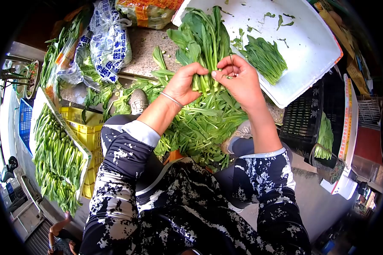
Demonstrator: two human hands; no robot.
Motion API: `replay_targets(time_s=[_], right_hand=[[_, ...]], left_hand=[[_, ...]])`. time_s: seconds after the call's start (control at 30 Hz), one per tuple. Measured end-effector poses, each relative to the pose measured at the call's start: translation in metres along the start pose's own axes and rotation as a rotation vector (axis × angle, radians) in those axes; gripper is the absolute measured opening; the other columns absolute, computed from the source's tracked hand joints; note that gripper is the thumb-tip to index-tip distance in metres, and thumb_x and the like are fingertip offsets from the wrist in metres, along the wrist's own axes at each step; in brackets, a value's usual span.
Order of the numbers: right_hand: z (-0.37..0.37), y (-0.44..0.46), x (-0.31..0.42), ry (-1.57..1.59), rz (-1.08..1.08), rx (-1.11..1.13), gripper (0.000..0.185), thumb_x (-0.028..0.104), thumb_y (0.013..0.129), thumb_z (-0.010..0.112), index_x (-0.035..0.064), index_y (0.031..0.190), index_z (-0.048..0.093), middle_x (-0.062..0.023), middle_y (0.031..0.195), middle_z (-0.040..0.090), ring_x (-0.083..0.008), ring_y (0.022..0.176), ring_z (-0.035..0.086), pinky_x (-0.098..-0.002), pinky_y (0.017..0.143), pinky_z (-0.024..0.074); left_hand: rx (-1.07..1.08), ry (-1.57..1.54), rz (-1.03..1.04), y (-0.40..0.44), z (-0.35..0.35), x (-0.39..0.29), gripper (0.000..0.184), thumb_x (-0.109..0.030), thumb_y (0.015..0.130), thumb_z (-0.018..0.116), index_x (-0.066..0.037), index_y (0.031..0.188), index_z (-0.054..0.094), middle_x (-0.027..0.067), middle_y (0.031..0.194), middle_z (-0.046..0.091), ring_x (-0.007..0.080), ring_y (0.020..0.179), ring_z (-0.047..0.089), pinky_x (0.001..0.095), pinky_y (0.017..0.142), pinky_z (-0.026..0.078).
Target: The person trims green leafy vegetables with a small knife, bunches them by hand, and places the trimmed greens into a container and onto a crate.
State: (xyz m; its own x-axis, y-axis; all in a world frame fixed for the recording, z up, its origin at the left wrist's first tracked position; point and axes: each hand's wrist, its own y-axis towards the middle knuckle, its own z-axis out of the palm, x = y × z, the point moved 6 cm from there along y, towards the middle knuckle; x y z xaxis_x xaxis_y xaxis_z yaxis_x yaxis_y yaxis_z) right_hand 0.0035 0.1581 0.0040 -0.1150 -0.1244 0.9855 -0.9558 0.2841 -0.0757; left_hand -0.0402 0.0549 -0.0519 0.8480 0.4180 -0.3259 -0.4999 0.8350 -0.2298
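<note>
My left hand [185, 83] is wrapped round a bunch of leafy greens [206, 36], leaves pointing away from me and cut stems towards me. Against the right side of those stems, my right hand [241, 80] is closed with thumb and fingertips pinched together. What it pinches is too small to make out. Under both hands, between my shoes, lies a heap of loose leaves and trimmings [206, 131]. A white foam box [310, 42] stands just beyond my right hand, with a bundle of thinner greens [264, 58] and leaf scraps inside.
On the left, a white tray [86, 154] full of stacked greens rests by yellow crates [93, 131]. Printed plastic bags [110, 40] sit at the upper left. A black crate [300, 112] is at the right. Another person's arm [56, 229] reaches in at the lower left.
</note>
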Motion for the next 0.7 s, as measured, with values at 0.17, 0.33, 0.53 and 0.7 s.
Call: replay_targets(time_s=[0.17,0.33,0.53,0.7], right_hand=[[0.001,0.003,-0.003,-0.066,-0.048,0.015,0.012,0.003,0.071,0.064,0.0032,0.081,0.057,0.0057,0.064,0.047,-0.0017,0.057,0.040,-0.0172,0.053,0.0353],[0.006,0.000,0.000,-0.133,-0.046,0.035,0.010,0.007,0.073,0.063,0.0033,0.083,0.062,0.0053,0.063,0.047,-0.0028,0.058,0.041,-0.0178,0.054,0.0363],[0.007,-0.003,0.001,-0.304,0.026,0.026,0.028,0.022,0.066,0.074,0.0041,0.085,0.062,0.0038,0.060,0.045,-0.0049,0.055,0.041,-0.0199,0.052,0.0382],[0.010,-0.004,0.004,-0.408,-0.001,0.081,0.029,0.015,0.069,0.073,0.0015,0.091,0.060,0.0048,0.067,0.050,-0.0018,0.058,0.040,-0.0155,0.053,0.0361]], left_hand=[[-0.051,-0.037,0.015,-0.003,0.002,-0.002,0.031,-0.005,0.065,0.046,0.006,0.093,0.053,0.0142,0.088,0.059,0.0254,0.078,0.059,0.0373,0.078,0.048],[0.000,-0.086,0.007,-0.005,0.010,-0.004,0.033,-0.007,0.063,0.046,0.008,0.093,0.053,0.0160,0.089,0.059,0.0267,0.081,0.058,0.0368,0.082,0.046],[0.159,-0.156,-0.035,0.003,-0.011,-0.002,0.036,-0.007,0.064,0.045,0.010,0.095,0.051,0.0184,0.093,0.058,0.0276,0.086,0.058,0.0358,0.084,0.044],[0.369,-0.269,-0.074,-0.009,0.027,-0.003,0.039,-0.008,0.064,0.046,0.011,0.097,0.051,0.0192,0.095,0.057,0.0284,0.088,0.057,0.0361,0.085,0.044]])
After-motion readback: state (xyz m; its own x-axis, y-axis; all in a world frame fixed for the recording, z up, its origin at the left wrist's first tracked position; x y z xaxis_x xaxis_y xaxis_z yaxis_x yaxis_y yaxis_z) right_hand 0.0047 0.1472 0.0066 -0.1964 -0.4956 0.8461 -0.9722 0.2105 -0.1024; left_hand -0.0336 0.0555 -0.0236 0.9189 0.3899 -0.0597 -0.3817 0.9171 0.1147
